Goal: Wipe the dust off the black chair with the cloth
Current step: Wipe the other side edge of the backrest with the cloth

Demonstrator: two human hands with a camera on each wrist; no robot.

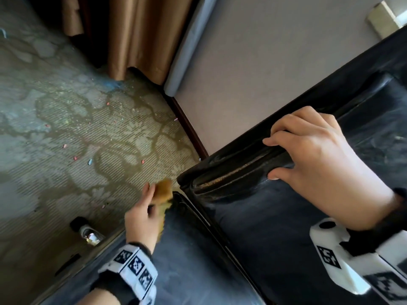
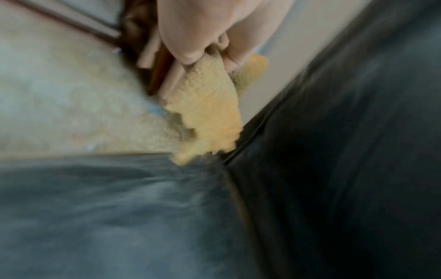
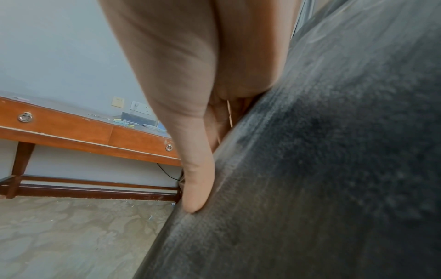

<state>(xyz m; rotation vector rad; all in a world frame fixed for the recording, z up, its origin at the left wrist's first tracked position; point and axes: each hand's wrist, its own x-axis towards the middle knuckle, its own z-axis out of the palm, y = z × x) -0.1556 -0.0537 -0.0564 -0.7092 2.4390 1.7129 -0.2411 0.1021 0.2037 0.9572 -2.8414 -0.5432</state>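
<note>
**Cloth at the corner of the dusty chair**

Nearest, at 6 o'clock in the head view, lies the dusty black leather chair [image 1: 253, 227], which fills the lower right. At 7 o'clock the left hand [image 1: 142, 219] pinches a crumpled yellow terry cloth [image 1: 164, 192] between thumb and curled fingers; the cloth hangs down and its lower edge touches the chair's left corner seam. At 3 o'clock the right hand [image 1: 319, 164] grips the padded top edge of the chair, fingers curled over it, thumb on the near side. Further, at 9 o'clock, the patterned grey-beige carpet [image 1: 72, 133] carries small coloured crumbs. At 12 o'clock hangs a brown pleated curtain [image 1: 143, 36].
</note>
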